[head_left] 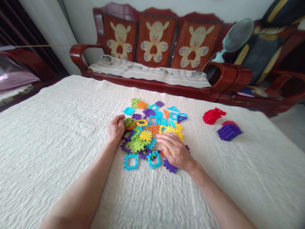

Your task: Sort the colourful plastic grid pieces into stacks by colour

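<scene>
A pile of flat plastic building tiles with toothed edges lies on the pale quilted cover, in green, yellow, orange, blue and purple. My left hand point(116, 128) is at the pile's left edge with its fingers curled in, beside some green tiles point(130, 122); what it holds, if anything, is hidden. My right hand point(177, 149) reaches over the pile's right side, fingers stretched out over yellow tiles point(175, 128). A purple tile point(170, 166) lies under its thumb side. Two blue frame tiles, the left one point(131, 162) and the right one point(154, 159), lie at the near edge.
To the right stand a stack of red tiles point(213, 116) and a stack of purple tiles point(229, 131), with red showing behind the purple. Beyond the quilted cover point(59, 127) is a wooden sofa point(152, 78) with cushions point(156, 41). An electric fan point(238, 35) stands at its right end.
</scene>
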A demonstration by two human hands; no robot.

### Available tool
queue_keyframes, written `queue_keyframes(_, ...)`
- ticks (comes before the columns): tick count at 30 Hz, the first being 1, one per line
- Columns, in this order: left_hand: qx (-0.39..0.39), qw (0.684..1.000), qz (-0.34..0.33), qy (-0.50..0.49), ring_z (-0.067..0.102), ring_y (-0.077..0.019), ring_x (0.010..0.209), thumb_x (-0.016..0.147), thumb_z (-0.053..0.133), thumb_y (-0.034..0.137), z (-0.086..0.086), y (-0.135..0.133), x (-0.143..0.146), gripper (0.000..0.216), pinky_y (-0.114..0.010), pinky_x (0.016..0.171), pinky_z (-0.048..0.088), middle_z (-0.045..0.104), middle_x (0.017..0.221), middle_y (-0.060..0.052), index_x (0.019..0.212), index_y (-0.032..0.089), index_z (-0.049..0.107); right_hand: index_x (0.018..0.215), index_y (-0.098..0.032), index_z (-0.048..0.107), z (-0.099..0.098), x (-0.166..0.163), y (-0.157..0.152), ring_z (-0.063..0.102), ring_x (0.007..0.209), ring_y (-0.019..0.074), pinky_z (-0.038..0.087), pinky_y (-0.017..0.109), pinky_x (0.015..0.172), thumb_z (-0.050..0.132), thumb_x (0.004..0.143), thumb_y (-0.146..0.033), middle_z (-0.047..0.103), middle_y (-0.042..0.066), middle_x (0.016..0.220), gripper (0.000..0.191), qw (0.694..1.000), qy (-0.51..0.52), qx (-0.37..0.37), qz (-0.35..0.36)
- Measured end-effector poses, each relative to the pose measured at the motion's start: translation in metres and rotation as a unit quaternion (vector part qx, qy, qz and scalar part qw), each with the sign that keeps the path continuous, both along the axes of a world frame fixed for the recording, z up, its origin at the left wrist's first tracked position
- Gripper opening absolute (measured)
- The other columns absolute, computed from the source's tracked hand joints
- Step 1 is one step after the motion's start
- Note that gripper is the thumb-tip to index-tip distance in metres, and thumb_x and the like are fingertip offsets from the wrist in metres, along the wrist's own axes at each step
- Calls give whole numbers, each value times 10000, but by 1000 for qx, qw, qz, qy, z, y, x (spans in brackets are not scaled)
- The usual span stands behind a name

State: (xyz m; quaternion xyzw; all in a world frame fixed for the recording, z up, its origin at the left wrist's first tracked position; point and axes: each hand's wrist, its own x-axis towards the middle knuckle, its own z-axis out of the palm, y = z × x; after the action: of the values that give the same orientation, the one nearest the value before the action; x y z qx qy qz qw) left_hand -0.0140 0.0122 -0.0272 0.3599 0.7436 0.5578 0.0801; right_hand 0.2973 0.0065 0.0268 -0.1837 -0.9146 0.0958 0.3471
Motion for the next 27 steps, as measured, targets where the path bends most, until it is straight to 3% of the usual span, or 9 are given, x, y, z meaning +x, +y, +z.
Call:
queue_keyframes(4, 7, 1000, 0, -6, 730, -192, 917, 817, 478, 211, 0, 1, 0, 315, -351, 955, 553, 788, 914, -29, 924, 203, 774, 1225, -248, 667, 0, -18, -24, 562, 1311, 251, 394, 567, 1151, 476, 985, -181, 687, 28, 1350, 314, 991, -98, -20, 85)
queue_keyframes(9, 12, 1000, 4, -6, 729, -189, 904, 806, 493, 195, 2, 1, 2, 305, -344, 951, 557, 785, 904, -24, 914, 206, 778, 1324, -249, 630, -9, -17, -22, 430, 1435, 332, 319, 663, 1151, 507, 1003, -280, 601, 50, 1468, 344, 984, -173, -42, 20)
queue_keyframes(12, 4, 1000, 5, -3, 726, -181, 904, 809, 483, 197, 5, 0, 4, 313, -335, 956, 553, 785, 905, -19, 919, 203, 776, 1328, -214, 628, -9, -17, -21, 431, 1422, 363, 319, 664, 1131, 496, 1012, -318, 588, 87, 1475, 358, 985, -162, -36, -41)
queue_keyframes(15, -8, 1000, 6, 6, 724, -175, 908, 810, 469, 197, 8, -1, 5, 326, -326, 960, 548, 785, 907, -15, 923, 198, 775, 1273, -213, 651, -4, -24, -28, 519, 1323, 318, 348, 580, 1123, 498, 1012, -357, 669, 91, 1345, 336, 990, -122, -34, -56)
queue_keyframes(20, -27, 999, 12, 21, 723, -186, 884, 792, 467, 181, 15, -2, 9, 328, -328, 938, 551, 789, 895, -15, 896, 200, 777, 1238, -183, 640, -4, -42, -46, 571, 1169, 325, 367, 575, 1088, 669, 884, -491, 704, 119, 1158, 470, 987, -105, -57, -112)
queue_keyframes(27, -36, 999, 13, 33, 712, -185, 846, 790, 464, 196, 17, -2, 10, 336, -329, 920, 550, 785, 882, -19, 903, 197, 780, 1245, -208, 614, -11, -48, -47, 572, 1183, 312, 307, 634, 1151, 713, 829, -314, 706, 94, 1148, 441, 991, -74, -73, -83)
